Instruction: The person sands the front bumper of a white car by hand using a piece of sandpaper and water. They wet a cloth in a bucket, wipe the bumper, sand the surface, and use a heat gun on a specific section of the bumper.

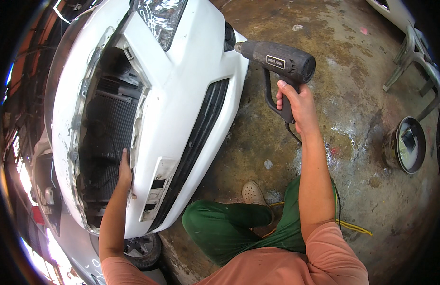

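My right hand (300, 105) is closed around the handle of a black heat gun (277, 58) on the right of the car. The gun's nozzle points left, close to the outer corner of a white front bumper (186, 104) by a round dark recess (229, 37). My left hand (125, 170) reaches into the bumper's upper opening, at its inner edge. One digit shows there, stretched out; the other fingers are hidden, so its grip is unclear. Behind the opening sits a dark finned radiator (110, 123).
A headlight (161, 21) is at the bumper's far end, and a dark lower grille (194, 142) crosses it. At the right stand a bucket (398, 147) and a grey plastic chair (410, 59). A yellow cable (355, 227) lies on the stained concrete floor (353, 175).
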Tool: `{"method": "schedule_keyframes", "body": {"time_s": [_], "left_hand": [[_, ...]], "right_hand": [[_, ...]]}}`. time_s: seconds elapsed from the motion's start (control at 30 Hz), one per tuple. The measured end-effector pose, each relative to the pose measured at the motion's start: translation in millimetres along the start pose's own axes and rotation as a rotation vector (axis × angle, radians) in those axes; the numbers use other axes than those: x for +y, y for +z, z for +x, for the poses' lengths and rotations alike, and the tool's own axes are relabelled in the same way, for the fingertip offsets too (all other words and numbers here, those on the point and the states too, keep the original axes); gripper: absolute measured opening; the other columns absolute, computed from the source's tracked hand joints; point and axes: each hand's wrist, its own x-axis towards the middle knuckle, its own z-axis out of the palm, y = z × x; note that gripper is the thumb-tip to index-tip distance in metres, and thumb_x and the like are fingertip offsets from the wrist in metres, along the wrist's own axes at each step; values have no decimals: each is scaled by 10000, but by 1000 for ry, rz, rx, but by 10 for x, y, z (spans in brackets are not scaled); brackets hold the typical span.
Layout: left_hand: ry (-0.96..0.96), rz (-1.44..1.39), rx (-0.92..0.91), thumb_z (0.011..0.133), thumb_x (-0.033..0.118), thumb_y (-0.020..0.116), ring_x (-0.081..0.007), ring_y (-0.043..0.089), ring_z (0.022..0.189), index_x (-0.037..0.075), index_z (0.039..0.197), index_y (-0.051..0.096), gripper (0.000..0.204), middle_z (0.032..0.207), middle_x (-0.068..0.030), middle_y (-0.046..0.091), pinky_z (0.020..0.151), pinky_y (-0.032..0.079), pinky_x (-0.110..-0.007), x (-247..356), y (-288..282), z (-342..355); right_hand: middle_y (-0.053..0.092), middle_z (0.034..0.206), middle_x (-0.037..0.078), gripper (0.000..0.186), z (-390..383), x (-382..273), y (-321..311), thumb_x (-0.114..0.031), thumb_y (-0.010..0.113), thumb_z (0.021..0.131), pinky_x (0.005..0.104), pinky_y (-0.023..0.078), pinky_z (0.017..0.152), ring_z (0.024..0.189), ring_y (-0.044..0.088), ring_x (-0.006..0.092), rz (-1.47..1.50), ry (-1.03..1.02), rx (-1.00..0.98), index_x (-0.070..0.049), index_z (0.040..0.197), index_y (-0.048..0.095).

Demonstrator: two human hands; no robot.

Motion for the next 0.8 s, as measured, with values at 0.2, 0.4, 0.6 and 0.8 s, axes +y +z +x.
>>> {"method": "schedule_keyframes", "body": {"time_s": [0.2,0.4,0.6,0.8], "left_hand": [[-10,-13,7,960,672,360,-272,662,1070,0,1404,503,818,1262,-189,637,1007,477,-363,-1,-6,-19],[-66,-28,-21,961,672,360,-264,622,1134,-12,1419,479,833,1308,-190,606,1026,449,-352,180,91,-183],[-9,-22,-37,967,667,348,-263,519,1279,-35,1450,434,857,1413,-202,530,1101,343,-328,89,32,-119],[-2,131,80,972,659,337,-278,505,1293,-54,1408,485,849,1423,-210,522,1112,311,-326,401,224,-403]], "right_hand": [[609,765,26,262,-16,-2,13,-263,694,921,251,504,576,625,580,94,33,-27,-4,-32,992,593],[590,743,17,277,-60,-106,-45,-242,722,886,248,486,552,609,567,91,17,56,-91,-29,995,583],[582,725,12,266,-148,-227,-99,-226,712,878,250,465,535,599,553,83,-127,145,-244,-21,1000,594],[590,728,9,257,-276,-386,-121,-203,729,850,245,442,540,597,537,79,-260,198,-372,-18,995,627]]}}
